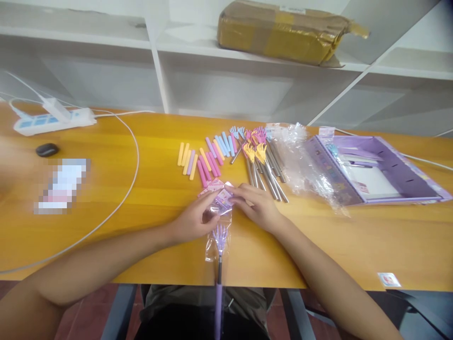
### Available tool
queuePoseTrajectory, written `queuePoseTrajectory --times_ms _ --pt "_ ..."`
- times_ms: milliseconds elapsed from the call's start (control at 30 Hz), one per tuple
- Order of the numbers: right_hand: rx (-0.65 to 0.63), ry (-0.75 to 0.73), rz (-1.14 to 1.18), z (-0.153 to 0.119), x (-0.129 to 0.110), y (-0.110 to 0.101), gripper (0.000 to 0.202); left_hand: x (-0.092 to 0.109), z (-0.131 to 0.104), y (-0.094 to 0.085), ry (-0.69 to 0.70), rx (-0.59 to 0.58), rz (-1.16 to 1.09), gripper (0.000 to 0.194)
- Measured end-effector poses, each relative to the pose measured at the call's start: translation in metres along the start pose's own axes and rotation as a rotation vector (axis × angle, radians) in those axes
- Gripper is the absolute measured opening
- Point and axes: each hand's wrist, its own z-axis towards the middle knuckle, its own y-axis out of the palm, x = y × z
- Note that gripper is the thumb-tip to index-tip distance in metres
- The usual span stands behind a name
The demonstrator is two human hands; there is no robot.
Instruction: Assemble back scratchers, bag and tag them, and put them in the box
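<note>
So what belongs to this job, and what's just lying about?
Likely job items:
- purple claw scratcher
- clear plastic sleeve
- purple printed card
- multicoloured cylindrical handles
- silver clawed metal rods
- purple cardboard tray

Apparently stray:
- black rounded mouse
- white plastic power strip
- brown taped cardboard box

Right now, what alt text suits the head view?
A person's left hand and right hand hold a printed card at the far end of a clear bag around a purple hand-shaped scratcher. Beyond, on a wooden table, lie coloured tubes, more scratchers and an open purple box.
</note>
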Motion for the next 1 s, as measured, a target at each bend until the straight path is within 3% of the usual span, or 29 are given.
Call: queuePoseTrajectory --times_ms 133,233,533,1000 --pt "0.010 0.016 0.040 0.0001 -0.0018 -0.0009 0.022 0.0032 0.0002 0.0004 -0.062 -0.052 0.018 0.061" --pt "0.031 0.036 0.034 -0.0004 -0.0030 -0.0011 0.015 0.0036 -0.0002 0.0004 -0.088 -0.060 -0.001 0.067" --pt "0.010 0.176 0.093 -0.0014 -0.0076 0.0002 0.010 -0.0004 -0.0015 0.0001 -0.127 -0.064 -0.021 0.072" --pt "-0.019 0.140 0.123 -0.0009 -0.0075 -0.0025 0.004 0.0006 -0.0029 -0.0002 -0.171 -0.095 -0.089 0.068"
